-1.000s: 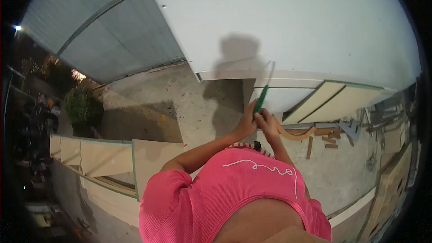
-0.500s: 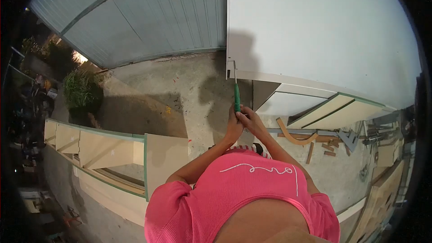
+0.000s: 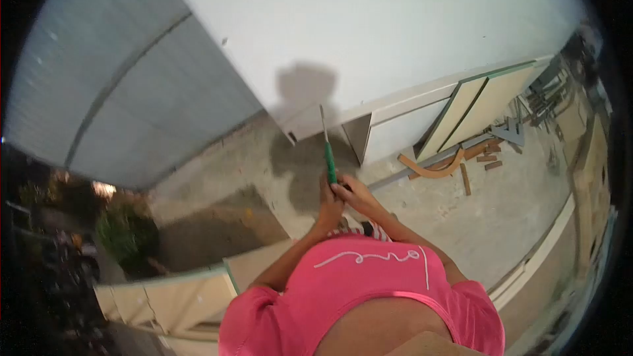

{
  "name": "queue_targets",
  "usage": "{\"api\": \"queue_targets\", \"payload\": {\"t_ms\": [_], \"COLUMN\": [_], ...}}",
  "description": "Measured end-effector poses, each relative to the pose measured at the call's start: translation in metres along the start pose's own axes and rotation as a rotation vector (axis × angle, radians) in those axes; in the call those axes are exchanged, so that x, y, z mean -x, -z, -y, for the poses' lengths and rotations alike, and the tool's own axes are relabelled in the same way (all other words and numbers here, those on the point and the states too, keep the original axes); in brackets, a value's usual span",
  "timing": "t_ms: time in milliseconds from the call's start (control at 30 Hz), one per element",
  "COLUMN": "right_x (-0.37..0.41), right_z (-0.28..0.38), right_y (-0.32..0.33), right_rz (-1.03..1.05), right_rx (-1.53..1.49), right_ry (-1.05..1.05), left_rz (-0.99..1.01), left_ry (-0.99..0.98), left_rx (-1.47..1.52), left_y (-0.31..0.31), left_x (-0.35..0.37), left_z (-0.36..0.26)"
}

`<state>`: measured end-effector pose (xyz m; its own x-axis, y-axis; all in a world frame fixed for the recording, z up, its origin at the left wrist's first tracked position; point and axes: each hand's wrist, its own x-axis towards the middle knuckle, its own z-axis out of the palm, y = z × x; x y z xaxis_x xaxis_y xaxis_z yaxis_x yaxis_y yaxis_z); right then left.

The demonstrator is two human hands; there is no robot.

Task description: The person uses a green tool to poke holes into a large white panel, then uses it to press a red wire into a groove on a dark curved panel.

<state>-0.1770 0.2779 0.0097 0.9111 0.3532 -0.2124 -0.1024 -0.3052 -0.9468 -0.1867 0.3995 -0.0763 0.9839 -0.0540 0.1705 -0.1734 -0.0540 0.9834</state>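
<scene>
Two hands meet just ahead of your pink top (image 3: 369, 277), and both are closed on the screwdriver (image 3: 329, 161). Your left hand (image 3: 328, 201) wraps the lower end of the green handle. Your right hand (image 3: 354, 192) curls its fingers against that same end from the other side, so neither grip is open at all.

The handle stands up out of the grip and the bare shaft runs on upward. Its tip is at the lower edge of the white panel (image 3: 395, 26), near the panel's corner; whether it sits in a screw head is too small to tell.

As I judge it, line your forearms up behind the shaft, press straight along it and turn slowly. A tilted tip would likely skid and scar the white face.

The concrete floor (image 3: 461, 217) lies beneath, with a curved wood offcut (image 3: 432, 170) to your right. A corrugated gate (image 3: 99, 92) stands beyond on your left.
</scene>
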Motion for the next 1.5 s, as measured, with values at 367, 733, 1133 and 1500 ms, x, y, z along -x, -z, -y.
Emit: {"api": "queue_targets", "payload": {"t_ms": [367,733,1133,1500], "right_x": [-0.013,0.004,-0.008,0.006], "right_z": [0.157,0.378,0.389,0.353], "right_y": [0.126,0.199,0.197,0.224], "right_rz": [-0.438,-0.386,-0.361,-0.429], "right_rx": [0.03,-0.106,-0.109,-0.136], "right_ry": [0.564,0.787,0.729,0.716], "left_rz": [0.048,-0.066,-0.014,0.113], "left_ry": [-0.58,-0.805,-0.755,-0.761], "left_rx": [-0.02,-0.108,-0.086,-0.079], "left_y": [-0.057,-0.056,-0.048,-0.084], "left_x": [-0.167,-0.253,-0.269,-0.256], "left_z": [-0.206,-0.445,-0.452,-0.442]}}
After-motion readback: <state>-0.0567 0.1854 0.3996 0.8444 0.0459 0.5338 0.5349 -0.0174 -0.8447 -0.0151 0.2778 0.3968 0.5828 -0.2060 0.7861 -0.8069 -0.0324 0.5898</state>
